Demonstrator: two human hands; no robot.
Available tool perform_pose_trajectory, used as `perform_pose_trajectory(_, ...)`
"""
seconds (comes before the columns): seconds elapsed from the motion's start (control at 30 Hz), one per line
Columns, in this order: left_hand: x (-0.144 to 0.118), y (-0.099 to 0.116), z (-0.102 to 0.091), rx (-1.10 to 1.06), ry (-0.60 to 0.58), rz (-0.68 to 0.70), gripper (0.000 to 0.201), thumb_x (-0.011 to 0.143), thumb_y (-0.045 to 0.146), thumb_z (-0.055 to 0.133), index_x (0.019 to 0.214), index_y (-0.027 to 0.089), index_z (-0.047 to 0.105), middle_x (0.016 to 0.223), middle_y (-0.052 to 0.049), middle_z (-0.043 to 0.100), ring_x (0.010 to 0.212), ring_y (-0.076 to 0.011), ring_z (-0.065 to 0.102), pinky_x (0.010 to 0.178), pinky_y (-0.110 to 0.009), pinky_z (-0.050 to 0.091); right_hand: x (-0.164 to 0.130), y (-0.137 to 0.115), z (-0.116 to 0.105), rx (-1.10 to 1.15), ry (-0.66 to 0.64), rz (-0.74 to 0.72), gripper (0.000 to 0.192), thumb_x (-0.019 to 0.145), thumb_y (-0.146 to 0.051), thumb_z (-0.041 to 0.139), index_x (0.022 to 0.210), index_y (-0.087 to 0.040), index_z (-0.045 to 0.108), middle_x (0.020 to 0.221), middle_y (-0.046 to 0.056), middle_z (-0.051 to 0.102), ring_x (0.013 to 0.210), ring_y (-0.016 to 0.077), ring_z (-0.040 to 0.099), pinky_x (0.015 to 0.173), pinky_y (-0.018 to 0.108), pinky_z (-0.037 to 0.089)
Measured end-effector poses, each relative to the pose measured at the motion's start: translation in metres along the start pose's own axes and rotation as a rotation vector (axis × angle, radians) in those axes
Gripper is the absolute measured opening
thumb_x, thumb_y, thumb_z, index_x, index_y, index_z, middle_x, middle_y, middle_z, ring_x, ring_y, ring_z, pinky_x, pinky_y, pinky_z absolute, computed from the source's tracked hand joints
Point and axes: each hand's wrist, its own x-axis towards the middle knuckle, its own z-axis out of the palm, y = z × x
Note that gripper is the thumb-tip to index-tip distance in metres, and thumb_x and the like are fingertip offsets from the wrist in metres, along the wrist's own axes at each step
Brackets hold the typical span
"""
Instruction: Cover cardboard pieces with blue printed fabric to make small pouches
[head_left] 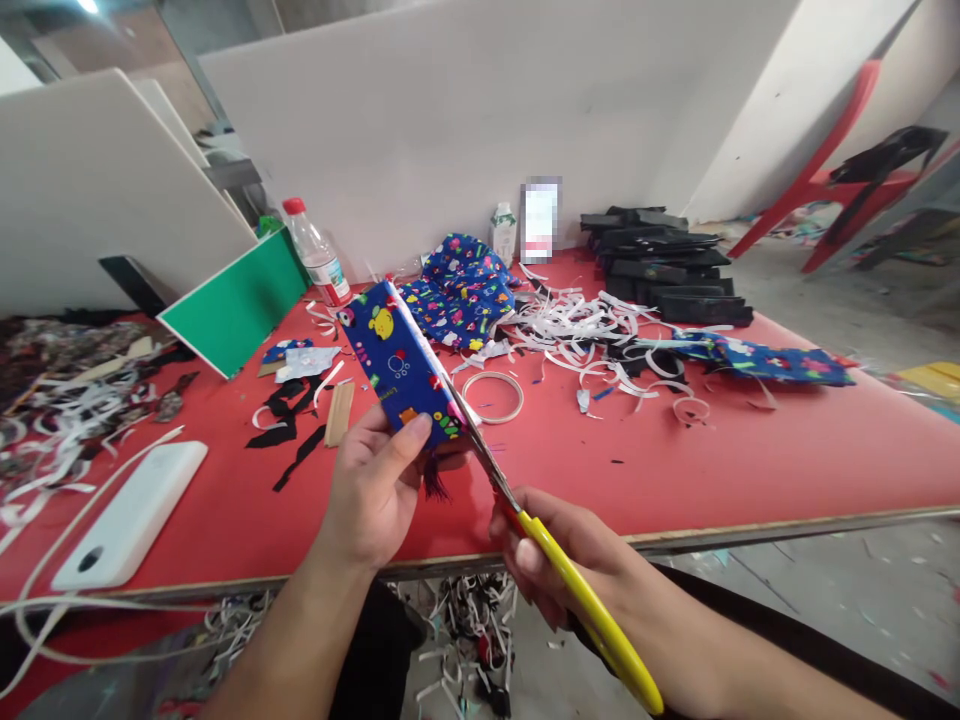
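The person's left hand [375, 490] grips a flat piece covered in blue cartoon-print fabric [401, 365], thumb pressed on its near face, holding it tilted up above the red surface [675, 470]. The right hand [559, 565] is closed around the yellow handles of a pair of scissors [540, 540], whose blades run up along the right edge of the fabric-covered piece, touching it. A small tuft of dark thread hangs at the piece's lower corner, just beside the left thumb.

Behind it on the surface lies a crumpled heap of the same blue print fabric [461, 290], and to the right of that a tangle of white paper strips [585, 325]. A ring of white tape [493, 396] lies flat just beyond the scissor blades. A long strip of the blue fabric [757, 358] stretches across the right side, near a stack of black flat pieces [667, 270] by the wall. A plastic bottle with a red cap [317, 250] stands at the back left beside a green board [236, 305]. A white power bank [131, 515] with its cable lies near the front left edge.
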Motion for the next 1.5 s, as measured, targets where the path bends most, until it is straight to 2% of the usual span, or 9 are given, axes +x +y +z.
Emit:
perform_pose_trajectory(0.33, -0.004, 0.0, 0.004, -0.019, 0.007, 0.018, 0.015, 0.078, 0.029, 0.086, 0.091, 0.023, 0.081, 0.083, -0.005, 0.08, 0.07, -0.0235, 0.079, 0.066, -0.035, 0.07, 0.001, 0.002, 0.004, -0.028, 0.048, -0.029, 0.061, 0.082, -0.08, 0.07, 0.088, -0.022, 0.052, 0.073, -0.007, 0.042, 0.062, 0.0096, 0.031, 0.055, 0.025, 0.029)
perform_pose_trajectory(0.63, -0.007, 0.001, 0.006, -0.074, -0.008, 0.048, 0.012, 0.076, 0.028, 0.089, 0.086, 0.024, 0.082, 0.085, -0.003, 0.083, 0.067, -0.0224, 0.079, 0.068, -0.036, 0.071, -0.003, -0.003, 0.009, 0.0, 0.047, -0.071, 0.059, 0.081, -0.075, 0.076, 0.087, -0.021, 0.054, 0.077, -0.005, 0.047, 0.067, 0.0099, 0.035, 0.061, 0.024, 0.033)
perform_pose_trajectory(0.77, -0.007, 0.001, 0.006, -0.073, 0.0, 0.06, 0.013, 0.078, 0.028, 0.088, 0.089, 0.025, 0.082, 0.086, -0.003, 0.083, 0.067, -0.0223, 0.08, 0.069, -0.036, 0.071, -0.001, 0.005, 0.008, 0.011, 0.063, -0.024, 0.054, 0.083, -0.069, 0.079, 0.09, -0.022, 0.054, 0.07, -0.008, 0.046, 0.057, 0.0076, 0.033, 0.051, 0.022, 0.029)
perform_pose_trajectory(0.9, -0.007, 0.0, 0.004, -0.076, -0.074, 0.065, 0.017, 0.08, 0.03, 0.088, 0.094, 0.024, 0.081, 0.085, -0.003, 0.083, 0.072, -0.0243, 0.081, 0.072, -0.037, 0.072, 0.0, 0.01, 0.004, 0.039, 0.018, -0.038, 0.054, 0.085, -0.071, 0.075, 0.089, -0.022, 0.054, 0.07, -0.008, 0.045, 0.056, 0.0069, 0.034, 0.049, 0.021, 0.029)
perform_pose_trajectory(1.03, -0.006, 0.001, 0.001, -0.08, -0.15, 0.071, 0.016, 0.079, 0.026, 0.089, 0.093, 0.025, 0.083, 0.086, 0.0, 0.084, 0.074, -0.0214, 0.082, 0.074, -0.034, 0.072, -0.006, 0.004, 0.001, 0.044, -0.07, -0.082, 0.053, 0.085, -0.069, 0.078, 0.104, -0.022, 0.063, 0.083, -0.004, 0.049, 0.07, 0.0095, 0.038, 0.063, 0.021, 0.037)
perform_pose_trajectory(1.1, -0.006, 0.001, 0.001, -0.095, -0.167, 0.082, 0.013, 0.079, 0.022, 0.088, 0.091, 0.026, 0.083, 0.086, 0.001, 0.084, 0.071, -0.0184, 0.081, 0.071, -0.029, 0.071, -0.008, 0.0, 0.0, 0.042, -0.108, -0.087, 0.056, 0.086, -0.071, 0.076, 0.115, -0.024, 0.065, 0.088, -0.002, 0.051, 0.072, 0.0109, 0.038, 0.065, 0.023, 0.038)
perform_pose_trajectory(1.2, -0.006, 0.001, 0.003, -0.099, -0.201, 0.092, 0.012, 0.08, 0.02, 0.086, 0.09, 0.027, 0.085, 0.087, 0.002, 0.085, 0.068, -0.0166, 0.08, 0.066, -0.025, 0.07, -0.01, -0.003, 0.0, 0.04, -0.108, -0.108, 0.06, 0.086, -0.073, 0.073, 0.122, -0.025, 0.066, 0.095, 0.0, 0.053, 0.074, 0.0116, 0.037, 0.067, 0.025, 0.037)
perform_pose_trajectory(1.33, -0.008, 0.0, 0.007, -0.081, -0.186, 0.088, 0.014, 0.077, 0.021, 0.089, 0.089, 0.027, 0.086, 0.084, 0.002, 0.084, 0.071, -0.0149, 0.08, 0.071, -0.02, 0.068, -0.009, -0.001, 0.0, 0.01, -0.089, -0.095, 0.061, 0.086, -0.076, 0.07, 0.113, -0.021, 0.064, 0.092, -0.001, 0.051, 0.072, 0.0103, 0.039, 0.066, 0.024, 0.037)
perform_pose_trajectory(1.5, -0.009, -0.001, 0.007, -0.072, -0.198, 0.086, 0.012, 0.078, 0.023, 0.089, 0.09, 0.027, 0.085, 0.081, 0.003, 0.083, 0.068, -0.0114, 0.079, 0.068, -0.015, 0.065, -0.005, 0.006, -0.001, 0.041, -0.093, -0.041, 0.059, 0.086, -0.077, 0.07, 0.1, -0.021, 0.054, 0.083, -0.005, 0.047, 0.067, 0.0079, 0.037, 0.06, 0.021, 0.034)
